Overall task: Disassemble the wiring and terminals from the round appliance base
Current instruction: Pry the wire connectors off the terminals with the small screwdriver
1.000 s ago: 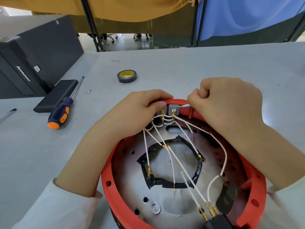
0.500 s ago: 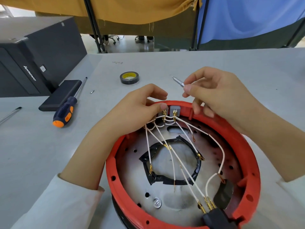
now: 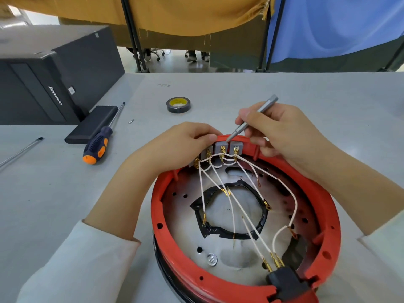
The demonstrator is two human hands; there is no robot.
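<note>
1. Round appliance base (image 3: 240, 287) sits on the counter (image 3: 218, 95) right in front of the person, open side up. The red ring looks like rigid plastic with a metal plate inside, so it should stay put under one steadying hand.
2. Left hand (image 3: 175, 149): grip curled over the far rim, fingertips pressing the grey terminal blocks (image 3: 220, 146).
3. Right hand (image 3: 282, 132): grip closed, pinching a loose driver bit (image 3: 251, 119) pen-style, tip at the top of the blocks.
4. White wires (image 3: 247, 217) are thin and floppy, and the brass crimps probably bend easily. Pull at the crimp, not mid-wire.
5. The bit is smooth and thin, so it will likely slip under torque.
6. Counts: terminal blocks, four visible; wires, roughly seven, and they overlap so I can't be exact; one black plug connector (image 3: 286, 285) at the near rim.
7. Also on the counter: one screwdriver (image 3: 98, 145), one tape roll (image 3: 178, 104), one small stray screw (image 3: 130, 121).
</note>
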